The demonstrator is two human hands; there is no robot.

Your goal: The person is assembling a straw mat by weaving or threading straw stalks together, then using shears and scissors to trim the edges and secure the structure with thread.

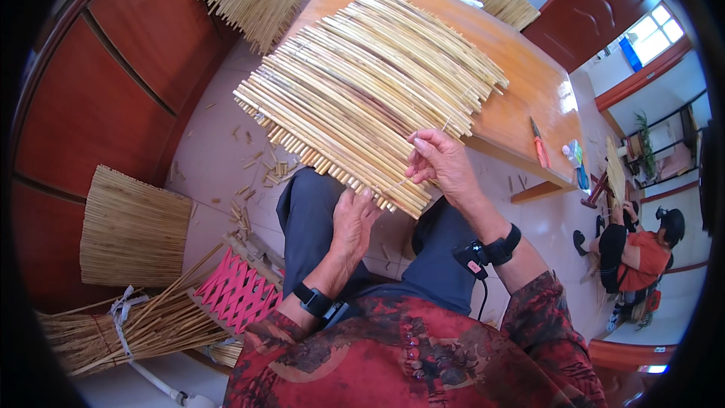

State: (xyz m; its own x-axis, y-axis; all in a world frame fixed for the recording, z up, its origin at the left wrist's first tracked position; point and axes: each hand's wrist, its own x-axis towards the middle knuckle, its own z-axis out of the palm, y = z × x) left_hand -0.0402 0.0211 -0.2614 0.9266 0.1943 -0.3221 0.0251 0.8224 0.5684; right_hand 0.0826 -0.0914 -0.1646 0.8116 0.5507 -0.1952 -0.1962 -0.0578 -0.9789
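A mat of straw-coloured reed stalks (362, 83), laid side by side, rests on the table and reaches out over my knees. My left hand (356, 221) is closed on its near edge, with the fingertips partly hidden by the stalk ends. Over the mat's near right corner, my right hand (441, 165) has thumb and fingers pinched together. Whatever lies in that pinch is too small to make out. Thin binding lines cross the stalks close to this hand.
Beyond the mat stretches an orange wooden table (521, 68), bearing red-handled pliers (539, 143). Finished-looking mats (136, 227) lean at the left cabinets. A tied reed bundle (143, 325) lies lower left, and cut stalk pieces (278, 170) litter the floor. Another person (642, 257) sits far right.
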